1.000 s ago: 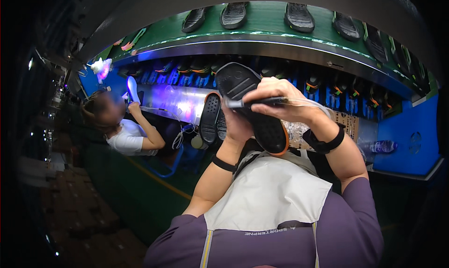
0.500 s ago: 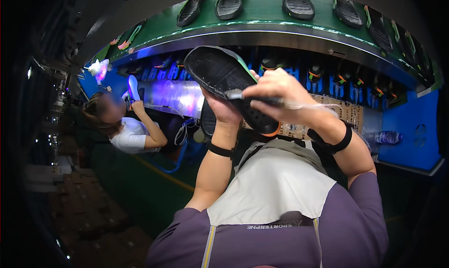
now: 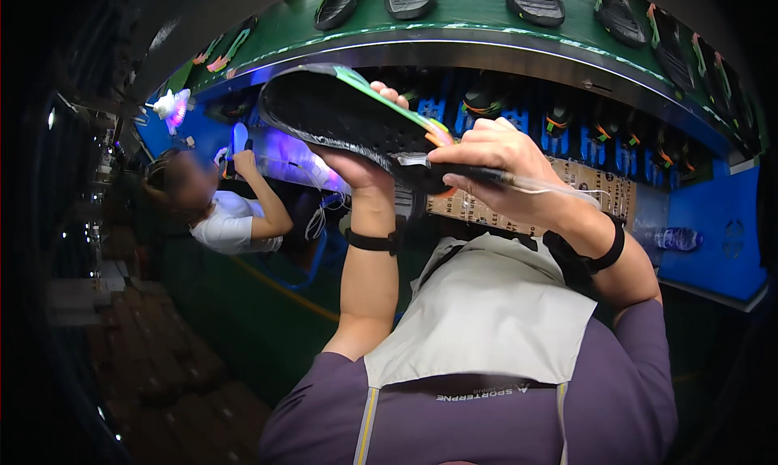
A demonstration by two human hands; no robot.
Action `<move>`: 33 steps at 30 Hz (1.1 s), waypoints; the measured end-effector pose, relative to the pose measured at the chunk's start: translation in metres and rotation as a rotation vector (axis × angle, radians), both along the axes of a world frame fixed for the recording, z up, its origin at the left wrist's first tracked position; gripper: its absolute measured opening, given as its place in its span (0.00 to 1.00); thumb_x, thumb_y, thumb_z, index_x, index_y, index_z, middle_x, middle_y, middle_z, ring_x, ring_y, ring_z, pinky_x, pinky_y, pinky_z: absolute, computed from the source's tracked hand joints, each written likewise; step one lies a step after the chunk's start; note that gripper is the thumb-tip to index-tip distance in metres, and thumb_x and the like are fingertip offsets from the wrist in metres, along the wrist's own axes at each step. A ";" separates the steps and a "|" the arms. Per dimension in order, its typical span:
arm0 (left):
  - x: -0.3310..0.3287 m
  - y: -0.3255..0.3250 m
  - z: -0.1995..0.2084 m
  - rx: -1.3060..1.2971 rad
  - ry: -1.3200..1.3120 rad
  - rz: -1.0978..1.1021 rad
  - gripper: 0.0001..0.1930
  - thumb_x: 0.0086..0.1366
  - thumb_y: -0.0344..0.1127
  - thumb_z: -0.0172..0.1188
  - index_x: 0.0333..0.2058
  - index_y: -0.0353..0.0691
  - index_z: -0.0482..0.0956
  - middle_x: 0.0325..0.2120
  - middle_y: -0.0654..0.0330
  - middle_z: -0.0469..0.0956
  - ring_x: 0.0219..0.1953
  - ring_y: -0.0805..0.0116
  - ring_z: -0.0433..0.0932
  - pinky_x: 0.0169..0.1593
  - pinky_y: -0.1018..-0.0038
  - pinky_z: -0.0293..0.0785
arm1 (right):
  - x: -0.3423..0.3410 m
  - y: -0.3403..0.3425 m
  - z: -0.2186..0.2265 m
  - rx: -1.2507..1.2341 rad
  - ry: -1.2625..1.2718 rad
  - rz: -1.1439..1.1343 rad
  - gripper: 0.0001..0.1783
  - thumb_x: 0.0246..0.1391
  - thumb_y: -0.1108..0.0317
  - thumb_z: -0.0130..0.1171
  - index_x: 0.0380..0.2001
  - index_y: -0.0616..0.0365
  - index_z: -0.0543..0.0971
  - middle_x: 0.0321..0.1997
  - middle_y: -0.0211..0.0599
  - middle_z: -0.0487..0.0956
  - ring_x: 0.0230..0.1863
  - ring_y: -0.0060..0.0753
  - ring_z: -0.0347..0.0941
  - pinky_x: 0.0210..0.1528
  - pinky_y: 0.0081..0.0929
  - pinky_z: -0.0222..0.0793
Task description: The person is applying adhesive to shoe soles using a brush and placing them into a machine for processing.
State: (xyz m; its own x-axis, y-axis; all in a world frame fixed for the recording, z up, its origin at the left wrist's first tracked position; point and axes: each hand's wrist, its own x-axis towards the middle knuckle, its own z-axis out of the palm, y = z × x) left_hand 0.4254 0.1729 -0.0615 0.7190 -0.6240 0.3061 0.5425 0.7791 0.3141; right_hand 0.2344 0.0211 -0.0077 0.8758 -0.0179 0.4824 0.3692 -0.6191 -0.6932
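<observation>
In the head view, just below the green conveyor [image 3: 478, 27], a black shoe sole [image 3: 340, 116] is being gripped from beneath by the left hand [image 3: 356, 167], its long axis running from upper left down toward the right hand [image 3: 494, 161]. A thin pen-like tool [image 3: 462, 173] is being pinched there, its tip touching the sole's nearer, orange-edged end.
</observation>
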 end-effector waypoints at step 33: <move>0.024 -0.085 0.074 0.986 -0.737 -0.409 0.37 0.76 0.67 0.50 0.54 0.33 0.83 0.46 0.56 0.85 0.45 0.71 0.83 0.51 0.73 0.81 | 0.019 -0.030 0.015 -0.182 0.311 0.231 0.18 0.52 0.70 0.71 0.48 0.51 0.87 0.45 0.37 0.86 0.51 0.45 0.80 0.57 0.41 0.71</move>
State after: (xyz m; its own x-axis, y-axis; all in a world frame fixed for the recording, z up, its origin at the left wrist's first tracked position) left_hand 0.4498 0.0874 0.0128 0.2839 -0.9445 -0.1656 0.1393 -0.1302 0.9817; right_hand 0.2534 -0.0090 0.0068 0.9511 0.2570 0.1713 0.3029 -0.6674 -0.6803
